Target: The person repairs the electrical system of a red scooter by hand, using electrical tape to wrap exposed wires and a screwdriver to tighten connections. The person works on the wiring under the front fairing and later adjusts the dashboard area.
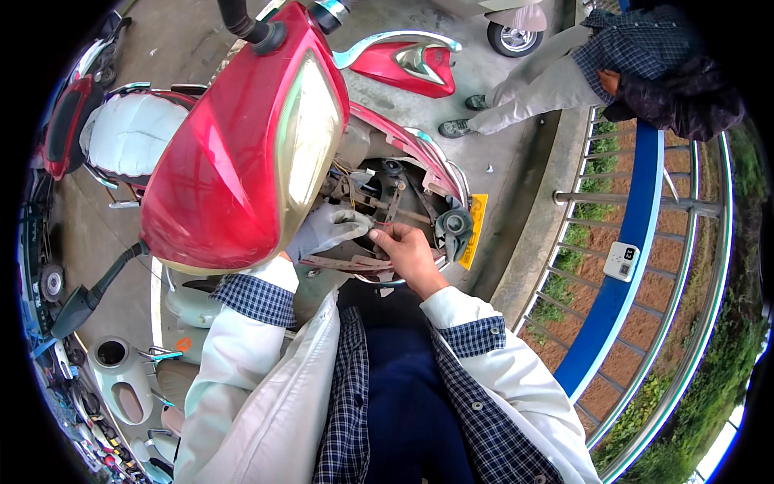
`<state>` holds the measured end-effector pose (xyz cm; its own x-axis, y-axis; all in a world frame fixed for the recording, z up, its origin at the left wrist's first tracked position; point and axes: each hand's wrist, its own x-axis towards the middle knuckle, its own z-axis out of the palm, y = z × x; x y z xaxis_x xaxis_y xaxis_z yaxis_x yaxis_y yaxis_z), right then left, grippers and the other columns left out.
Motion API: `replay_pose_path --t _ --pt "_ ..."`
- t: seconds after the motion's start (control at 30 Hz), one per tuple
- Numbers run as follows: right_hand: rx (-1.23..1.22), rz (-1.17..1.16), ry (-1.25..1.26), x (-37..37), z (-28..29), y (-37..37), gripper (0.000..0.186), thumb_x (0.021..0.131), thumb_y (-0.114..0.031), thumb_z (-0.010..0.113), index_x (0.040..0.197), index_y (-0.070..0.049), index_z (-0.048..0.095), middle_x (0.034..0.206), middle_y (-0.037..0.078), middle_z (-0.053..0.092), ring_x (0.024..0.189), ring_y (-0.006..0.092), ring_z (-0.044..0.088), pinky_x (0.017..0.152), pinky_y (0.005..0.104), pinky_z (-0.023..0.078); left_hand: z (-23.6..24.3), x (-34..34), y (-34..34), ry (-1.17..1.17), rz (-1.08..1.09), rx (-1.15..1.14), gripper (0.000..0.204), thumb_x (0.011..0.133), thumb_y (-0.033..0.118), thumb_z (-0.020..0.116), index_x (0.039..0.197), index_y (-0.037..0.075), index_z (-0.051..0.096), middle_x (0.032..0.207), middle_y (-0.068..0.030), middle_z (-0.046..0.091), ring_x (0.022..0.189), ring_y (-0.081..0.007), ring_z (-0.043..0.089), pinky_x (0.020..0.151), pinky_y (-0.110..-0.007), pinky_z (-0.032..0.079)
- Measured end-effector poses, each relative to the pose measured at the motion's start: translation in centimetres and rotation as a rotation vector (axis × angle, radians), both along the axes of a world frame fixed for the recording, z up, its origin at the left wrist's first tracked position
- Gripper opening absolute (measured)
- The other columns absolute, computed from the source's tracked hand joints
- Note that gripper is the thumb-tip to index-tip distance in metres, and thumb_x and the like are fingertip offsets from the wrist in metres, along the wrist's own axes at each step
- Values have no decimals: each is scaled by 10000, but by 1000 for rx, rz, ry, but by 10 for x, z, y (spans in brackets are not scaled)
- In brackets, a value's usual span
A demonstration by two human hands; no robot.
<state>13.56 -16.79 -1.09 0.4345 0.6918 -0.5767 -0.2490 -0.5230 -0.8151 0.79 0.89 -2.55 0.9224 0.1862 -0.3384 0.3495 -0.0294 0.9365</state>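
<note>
A red scooter front cowl (205, 173) with a long clear headlight (310, 137) fills the upper left. To its right lies an opened red body shell (403, 137), with metal frame bars (395, 202) and loose wires (345, 179) exposed inside. Over the shell's near side, my left hand (337, 227), in a pale glove, has its fingers pinched together. My bare right hand (403, 252) meets it there, thumb and forefinger closed. Whatever is between the fingertips is too small to name. A dark grey rubbery part (455, 230) sits by the yellow plate (478, 230).
A detached red tail panel (411, 68) with a silver rail lies on the ground beyond. At the upper right stands a person (556, 77) in grey trousers. A blue-topped metal railing (613, 306) carries a white socket box (621, 261). Parked scooters (133, 133) line the left.
</note>
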Motion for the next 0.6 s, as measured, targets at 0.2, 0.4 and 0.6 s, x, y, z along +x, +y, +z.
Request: replay_pose_path --t 0.2,0.4,0.6 --pt "4 56 -105 -3 12 2 328 882 -278 751 825 31 655 666 45 597 636 117 515 616 306 450 4 -4 5 74 -7 -41 239 874 160 739 1053 5 716 980 -75 718 909 -137 649 830 -285 511" --pt "25 36 -106 -8 12 3 334 870 -290 757 826 26 659 659 59 596 634 127 518 623 321 451 15 -4 6 118 6 -114 176 858 138 741 979 15 708 875 -13 673 804 -86 590 745 -247 479" --pt "114 53 -128 -10 20 -4 330 889 -298 743 834 19 667 692 44 608 656 118 523 639 308 454 9 -3 -3 131 71 -58 112 821 83 709 910 15 703 802 -5 667 745 -80 578 700 -261 485"
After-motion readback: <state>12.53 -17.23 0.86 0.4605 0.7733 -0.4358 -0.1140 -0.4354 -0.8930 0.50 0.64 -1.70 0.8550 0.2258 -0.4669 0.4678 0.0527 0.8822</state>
